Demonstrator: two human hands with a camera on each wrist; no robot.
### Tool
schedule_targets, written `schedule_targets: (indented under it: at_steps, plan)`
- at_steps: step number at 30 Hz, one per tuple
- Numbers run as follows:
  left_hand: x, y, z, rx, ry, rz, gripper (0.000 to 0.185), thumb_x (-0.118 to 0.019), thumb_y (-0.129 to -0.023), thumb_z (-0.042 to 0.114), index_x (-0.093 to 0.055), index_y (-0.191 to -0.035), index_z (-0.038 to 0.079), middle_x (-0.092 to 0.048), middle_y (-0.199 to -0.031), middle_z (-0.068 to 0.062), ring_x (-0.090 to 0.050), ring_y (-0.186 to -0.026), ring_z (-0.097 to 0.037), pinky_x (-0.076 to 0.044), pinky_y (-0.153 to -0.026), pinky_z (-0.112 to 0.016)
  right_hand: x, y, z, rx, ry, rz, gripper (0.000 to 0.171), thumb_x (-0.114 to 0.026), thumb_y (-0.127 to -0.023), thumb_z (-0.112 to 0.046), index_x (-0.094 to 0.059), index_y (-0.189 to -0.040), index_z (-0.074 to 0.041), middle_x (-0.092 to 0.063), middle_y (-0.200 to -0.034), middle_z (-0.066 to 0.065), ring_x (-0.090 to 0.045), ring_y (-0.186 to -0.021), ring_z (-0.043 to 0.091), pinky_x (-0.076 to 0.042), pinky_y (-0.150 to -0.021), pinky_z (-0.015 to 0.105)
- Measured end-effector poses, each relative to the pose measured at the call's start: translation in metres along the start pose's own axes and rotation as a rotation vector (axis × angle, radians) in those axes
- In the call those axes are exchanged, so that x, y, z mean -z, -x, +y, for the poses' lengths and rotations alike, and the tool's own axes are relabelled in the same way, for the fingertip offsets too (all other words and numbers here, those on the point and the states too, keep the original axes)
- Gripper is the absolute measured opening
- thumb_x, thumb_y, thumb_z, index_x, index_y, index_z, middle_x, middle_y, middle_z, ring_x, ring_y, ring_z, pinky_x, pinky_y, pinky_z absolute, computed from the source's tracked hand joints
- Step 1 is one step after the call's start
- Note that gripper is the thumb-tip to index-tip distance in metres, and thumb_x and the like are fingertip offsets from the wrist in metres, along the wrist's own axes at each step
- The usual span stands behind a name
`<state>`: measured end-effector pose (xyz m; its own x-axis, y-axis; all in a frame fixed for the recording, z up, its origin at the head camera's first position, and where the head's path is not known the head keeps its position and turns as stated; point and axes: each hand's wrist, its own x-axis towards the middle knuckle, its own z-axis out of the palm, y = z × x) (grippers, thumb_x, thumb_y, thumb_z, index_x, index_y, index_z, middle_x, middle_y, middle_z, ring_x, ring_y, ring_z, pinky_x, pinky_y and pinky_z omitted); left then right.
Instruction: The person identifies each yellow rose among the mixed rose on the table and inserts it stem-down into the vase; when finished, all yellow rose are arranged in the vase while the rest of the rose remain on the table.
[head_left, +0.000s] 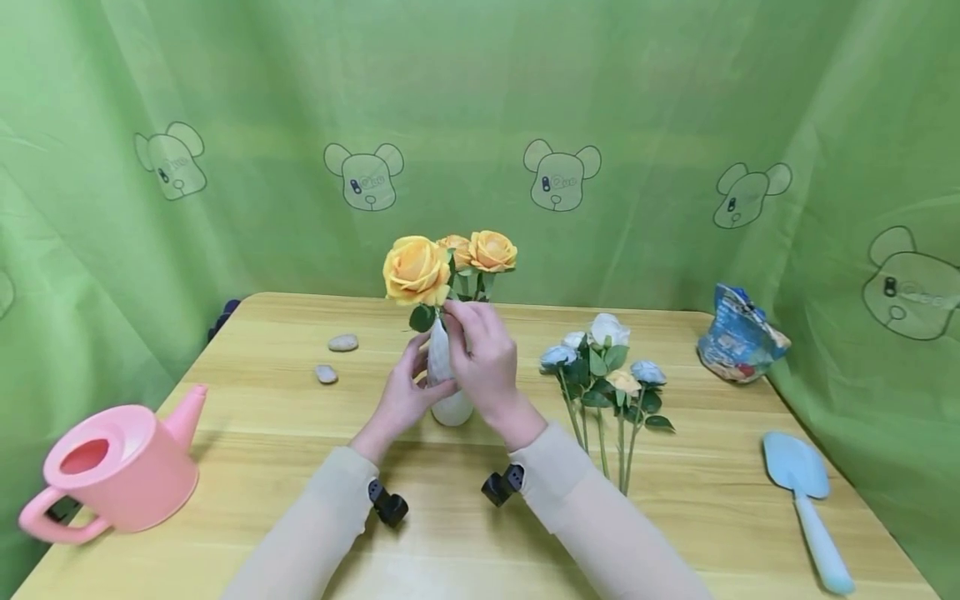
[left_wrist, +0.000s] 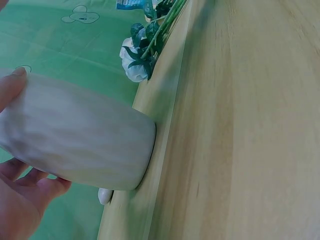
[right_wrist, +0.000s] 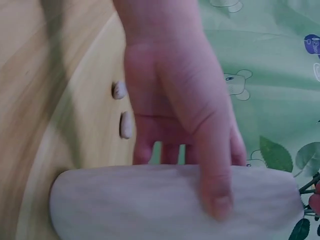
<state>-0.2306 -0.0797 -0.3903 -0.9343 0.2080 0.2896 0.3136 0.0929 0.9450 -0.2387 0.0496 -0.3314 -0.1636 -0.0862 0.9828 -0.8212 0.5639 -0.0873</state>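
Note:
A white vase (head_left: 452,410) stands upright near the middle of the table. My left hand (head_left: 401,400) grips its side, with thumb (right_wrist: 216,192) and fingers on opposite sides of the vase body. At the vase mouth my right hand (head_left: 487,358) pinches the stem of a yellow rose (head_left: 416,271), just below the bloom and its leaf. Two more yellow-orange roses (head_left: 493,252) show just behind; the right hand hides their lower stems, so I cannot tell whether they stand in the vase.
White, blue and pale yellow flowers (head_left: 609,330) lie right of the vase. Further right are a blue bag (head_left: 738,337) and a light blue trowel (head_left: 798,467). Two stones (head_left: 343,342) and a pink watering can (head_left: 138,467) are to the left. A green curtain (head_left: 465,100) hangs behind the table.

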Motion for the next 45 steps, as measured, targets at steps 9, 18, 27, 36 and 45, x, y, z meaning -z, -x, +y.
schedule_targets:
  at_steps: [9,18,27,36,45]
  plan:
    - [-0.002,0.000,-0.001,-0.054,-0.048,0.007,0.072,-0.074,-0.080,0.009,-0.035,-0.141,0.011,-0.046,-0.136,-0.015,-0.046,-0.119,-0.034,-0.041,-0.095,-0.049,0.012,0.019,0.013,0.043,0.026,-0.125,0.023,-0.065,-0.084,-0.002,-0.068,-0.106,-0.006,-0.062,-0.087,0.009,-0.057,-0.079,0.023,-0.053,-0.066,0.031]
    - [-0.001,-0.002,-0.006,0.029,0.004,0.018,0.082,-0.076,-0.078,0.015,-0.028,-0.144,0.016,-0.041,-0.139,-0.018,-0.042,-0.125,-0.029,-0.037,-0.100,-0.045,0.036,0.034,0.028,0.008,0.024,-0.253,0.021,-0.064,-0.084,-0.003,-0.069,-0.104,-0.007,-0.063,-0.096,0.010,-0.058,-0.089,0.025,-0.053,-0.069,0.033]
    - [-0.003,0.000,-0.001,0.042,0.025,0.019,0.082,-0.076,-0.078,0.011,-0.028,-0.144,0.012,-0.042,-0.137,-0.020,-0.043,-0.124,-0.030,-0.037,-0.100,-0.042,0.074,0.054,0.045,-0.045,0.029,-0.230,0.025,-0.070,-0.077,0.003,-0.069,-0.101,-0.003,-0.065,-0.091,0.010,-0.060,-0.083,0.024,-0.053,-0.070,0.034]
    - [-0.002,0.002,0.000,0.041,0.029,0.014,0.081,-0.075,-0.079,0.010,-0.027,-0.144,0.011,-0.042,-0.138,-0.020,-0.042,-0.124,-0.030,-0.036,-0.101,-0.043,0.114,0.066,0.061,-0.112,0.026,-0.218,0.030,-0.072,-0.073,0.008,-0.068,-0.102,0.000,-0.065,-0.094,0.009,-0.060,-0.078,0.020,-0.050,-0.069,0.019]
    - [-0.002,0.002,0.000,0.035,0.012,0.013,0.081,-0.075,-0.079,0.010,-0.027,-0.144,0.010,-0.042,-0.137,-0.021,-0.042,-0.124,-0.031,-0.037,-0.101,-0.042,0.155,0.078,0.079,-0.262,0.052,-0.183,0.027,-0.071,-0.073,0.013,-0.070,-0.097,0.000,-0.066,-0.085,0.009,-0.059,-0.068,0.014,-0.046,-0.061,0.008]
